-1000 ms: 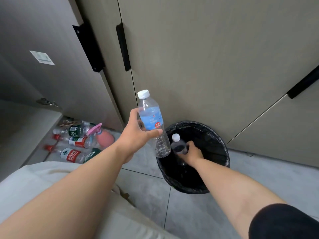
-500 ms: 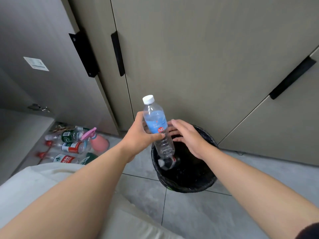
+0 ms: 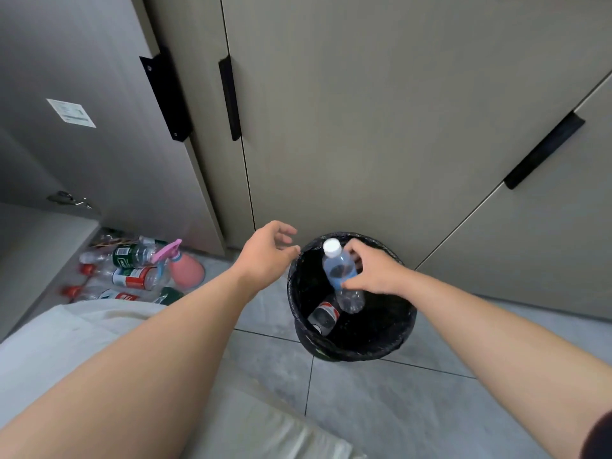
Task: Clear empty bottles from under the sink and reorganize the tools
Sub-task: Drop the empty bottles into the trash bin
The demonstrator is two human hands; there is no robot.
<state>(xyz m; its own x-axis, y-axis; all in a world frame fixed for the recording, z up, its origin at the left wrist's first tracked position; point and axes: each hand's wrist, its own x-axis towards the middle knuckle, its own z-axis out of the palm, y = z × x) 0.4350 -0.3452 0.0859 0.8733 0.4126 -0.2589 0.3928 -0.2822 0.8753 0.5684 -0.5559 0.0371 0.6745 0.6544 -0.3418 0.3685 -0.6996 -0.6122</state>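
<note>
Holding a bottle (image 3: 341, 276) right over the bin (image 3: 405, 329), there's the right hand (image 3: 374, 273), thumb and fingers pinched round its middle, just where the blue label sits! White cap up and tipped a little away from that hand, clear base poking down below it into the bin's mouth. Underneath the hand, down inside the black liner, a second bottle (image 3: 324, 316) lies on its side, red on its label.

Over to the left hand (image 3: 268, 256): it's got nothing, fingers loosely curled, hanging just outside the bin's rim, a touch away from the bottle's cap.

Further out on that hand's far side, low down by the open door (image 3: 99, 144), a heap of bottles (image 3: 129, 276) lies flat on the cupboard floor, red caps and green labels among them. A pink spray bottle (image 3: 185, 270) lies at the near edge of the heap, between it and the left hand. Grey floor (image 3: 364, 409) tiles run beneath both arms.
</note>
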